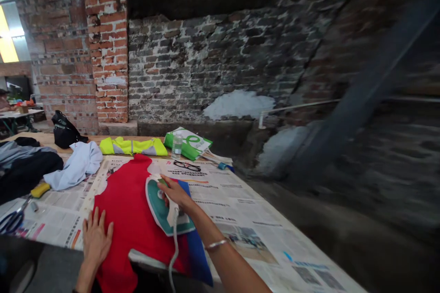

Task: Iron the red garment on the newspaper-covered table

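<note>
A red garment (127, 201) lies spread over the newspaper-covered table, part of it hanging over the front edge. Under its right side a blue piece (199, 252) shows. My right hand (175, 194) grips the handle of a green and white clothes iron (156, 208), which rests on the garment's right part. The iron's white cord (175, 242) runs down toward the front edge. My left hand (96, 238) lies flat with its fingers spread at the garment's left edge, partly on the cloth.
Newspaper (247, 210) covers the table. Scissors (15, 219), a yellow sponge-like block (40, 190), a white cloth (77, 167) and dark clothes (30, 171) lie left. Behind are a neon yellow vest (134, 146), bottle (177, 145), green-white bag (192, 144), glasses (187, 165) and black bag (65, 132).
</note>
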### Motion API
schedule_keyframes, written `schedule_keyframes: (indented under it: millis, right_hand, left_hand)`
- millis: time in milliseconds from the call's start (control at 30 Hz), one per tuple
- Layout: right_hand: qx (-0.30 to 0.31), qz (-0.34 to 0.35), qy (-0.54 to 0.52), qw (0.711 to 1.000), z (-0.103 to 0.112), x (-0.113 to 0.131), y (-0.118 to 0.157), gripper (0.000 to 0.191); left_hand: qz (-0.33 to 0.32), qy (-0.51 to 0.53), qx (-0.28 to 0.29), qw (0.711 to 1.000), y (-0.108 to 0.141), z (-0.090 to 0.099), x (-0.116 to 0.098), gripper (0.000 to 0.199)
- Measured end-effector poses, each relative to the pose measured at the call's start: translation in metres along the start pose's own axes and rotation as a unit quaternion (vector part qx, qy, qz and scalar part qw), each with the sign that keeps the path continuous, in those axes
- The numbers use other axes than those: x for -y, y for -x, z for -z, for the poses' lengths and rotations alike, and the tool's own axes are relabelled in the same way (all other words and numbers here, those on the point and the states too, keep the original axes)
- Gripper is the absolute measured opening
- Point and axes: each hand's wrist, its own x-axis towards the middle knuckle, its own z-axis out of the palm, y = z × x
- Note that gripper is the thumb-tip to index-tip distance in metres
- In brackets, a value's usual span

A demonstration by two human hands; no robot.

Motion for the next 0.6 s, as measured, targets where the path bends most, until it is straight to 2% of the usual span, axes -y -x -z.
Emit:
schedule_keyframes:
  millis: [133, 233, 333, 400, 500, 600]
  right_hand:
    - [-0.055, -0.018, 0.005, 0.998, -0.008, 0.012, -0.030, 0.062]
    - [-0.034, -0.004, 0.027, 0.999, -0.007, 0.014, -0.035, 0.062]
    - [0.054, 0.018, 0.037, 0.998, 0.001, 0.010, -0.024, 0.065]
    - [0.089, 0.025, 0.036, 0.995, 0.006, 0.006, -0.013, 0.067]
    - [0.090, 0.028, 0.044, 0.995, 0.009, 0.002, 0.004, 0.070]
    - [0.093, 0.041, 0.054, 0.993, 0.005, -0.004, 0.012, 0.070]
  left_hand:
    - [0.009, -0.004, 0.012, 1.000, 0.001, 0.002, -0.001, 0.055]
    - [0.012, -0.006, 0.015, 1.000, 0.002, 0.004, -0.003, 0.054]
    - [0.011, -0.010, 0.018, 1.000, 0.002, 0.008, -0.005, 0.054]
    - [0.013, -0.016, 0.025, 0.999, 0.001, 0.011, -0.006, 0.055]
    - [0.010, -0.024, 0.028, 0.999, 0.002, 0.011, -0.005, 0.057]
    - [0.019, -0.031, 0.048, 0.998, 0.000, -0.004, 0.004, 0.061]
